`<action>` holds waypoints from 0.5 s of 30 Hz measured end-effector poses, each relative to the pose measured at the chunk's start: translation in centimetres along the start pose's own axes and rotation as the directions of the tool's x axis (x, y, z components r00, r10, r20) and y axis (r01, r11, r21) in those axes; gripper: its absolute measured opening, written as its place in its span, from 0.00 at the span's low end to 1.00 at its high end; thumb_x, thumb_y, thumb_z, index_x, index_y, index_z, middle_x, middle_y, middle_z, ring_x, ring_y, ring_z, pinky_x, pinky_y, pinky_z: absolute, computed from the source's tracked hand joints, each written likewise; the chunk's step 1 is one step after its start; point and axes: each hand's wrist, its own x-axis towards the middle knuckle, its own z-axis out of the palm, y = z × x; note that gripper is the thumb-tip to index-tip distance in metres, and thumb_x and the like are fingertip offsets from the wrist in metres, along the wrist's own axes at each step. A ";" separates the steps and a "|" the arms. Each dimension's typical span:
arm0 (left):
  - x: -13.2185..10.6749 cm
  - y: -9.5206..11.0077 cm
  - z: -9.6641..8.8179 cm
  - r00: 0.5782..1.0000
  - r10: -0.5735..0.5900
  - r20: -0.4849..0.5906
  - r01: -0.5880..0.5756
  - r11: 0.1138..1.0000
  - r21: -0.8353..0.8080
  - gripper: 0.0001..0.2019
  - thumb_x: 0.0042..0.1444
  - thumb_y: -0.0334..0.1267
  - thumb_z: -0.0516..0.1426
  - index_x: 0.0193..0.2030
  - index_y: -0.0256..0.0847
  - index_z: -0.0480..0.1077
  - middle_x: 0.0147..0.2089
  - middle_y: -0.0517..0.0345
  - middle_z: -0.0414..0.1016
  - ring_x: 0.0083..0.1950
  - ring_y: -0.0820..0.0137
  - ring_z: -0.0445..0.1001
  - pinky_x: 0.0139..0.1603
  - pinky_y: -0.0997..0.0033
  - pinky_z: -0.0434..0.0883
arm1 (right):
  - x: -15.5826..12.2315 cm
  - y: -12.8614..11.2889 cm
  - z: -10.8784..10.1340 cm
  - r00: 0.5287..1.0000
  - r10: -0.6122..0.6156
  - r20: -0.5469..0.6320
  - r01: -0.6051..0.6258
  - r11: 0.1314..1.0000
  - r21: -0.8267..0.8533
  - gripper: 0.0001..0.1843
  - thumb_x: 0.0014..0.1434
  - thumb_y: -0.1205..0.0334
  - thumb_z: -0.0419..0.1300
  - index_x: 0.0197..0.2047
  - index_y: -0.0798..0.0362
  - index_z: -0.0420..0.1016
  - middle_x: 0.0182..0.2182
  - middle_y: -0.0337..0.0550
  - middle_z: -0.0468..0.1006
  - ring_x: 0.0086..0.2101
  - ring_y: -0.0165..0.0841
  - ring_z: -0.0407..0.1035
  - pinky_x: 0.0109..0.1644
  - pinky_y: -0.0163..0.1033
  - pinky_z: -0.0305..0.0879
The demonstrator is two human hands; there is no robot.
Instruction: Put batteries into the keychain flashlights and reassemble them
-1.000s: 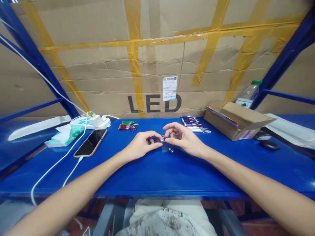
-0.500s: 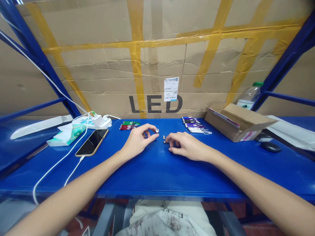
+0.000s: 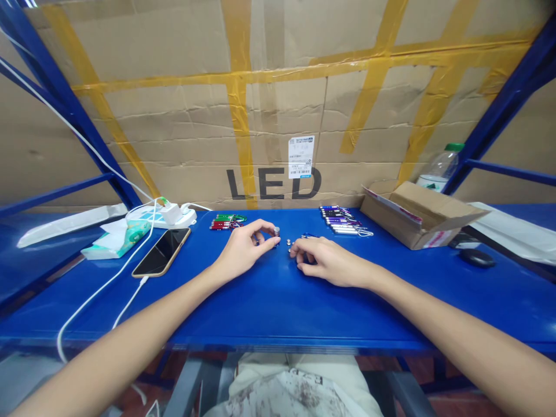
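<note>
My left hand point(image 3: 245, 246) is closed, with thumb and forefinger pinching a small silver cylinder point(image 3: 277, 231) held upright above the table. Something small and blue shows beneath these fingers, mostly hidden. My right hand point(image 3: 328, 258) hovers low over the blue table point(image 3: 269, 307), its fingers curled and the thumb apart from the forefinger. Its forefinger tip reaches small silver button cells point(image 3: 288, 242) lying between the hands; whether it touches one, I cannot tell. Behind the right hand a blue clip point(image 3: 309, 235) is partly hidden.
Green and red keychain flashlights point(image 3: 226, 221) lie back left; purple, black and silver ones point(image 3: 343, 221) lie back right. A phone point(image 3: 163, 253), tissue pack point(image 3: 115, 242) and power strip point(image 3: 185, 218) are at left. At right stand an open cardboard box point(image 3: 419, 223), a black mouse point(image 3: 476, 258) and a bottle point(image 3: 443, 165).
The silver cylinder between my left fingers has turned more upright. My right forefinger has shifted slightly left over the button cells, and the blue clip shows more behind that hand.
</note>
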 end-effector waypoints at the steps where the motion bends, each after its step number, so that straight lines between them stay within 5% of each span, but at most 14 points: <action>1: 0.0 0.0 0.0 1.000 -0.004 0.006 0.004 1.000 -0.004 0.12 0.65 0.47 0.66 0.48 0.41 0.78 0.41 0.57 0.84 0.33 0.72 0.73 0.40 0.71 0.70 | 0.0 0.0 0.0 1.000 -0.007 -0.004 0.007 1.000 -0.007 0.10 0.66 0.72 0.62 0.49 0.51 0.75 0.38 0.40 0.83 0.39 0.37 0.75 0.47 0.41 0.66; 15: -0.1 0.2 0.1 0.999 -0.018 0.041 0.019 1.000 -0.019 0.13 0.64 0.48 0.66 0.47 0.41 0.78 0.36 0.60 0.80 0.31 0.72 0.73 0.37 0.72 0.71 | -0.1 0.5 0.1 0.999 -0.013 -0.053 0.007 0.993 -0.119 0.07 0.73 0.68 0.57 0.48 0.50 0.76 0.45 0.46 0.84 0.45 0.41 0.76 0.50 0.44 0.65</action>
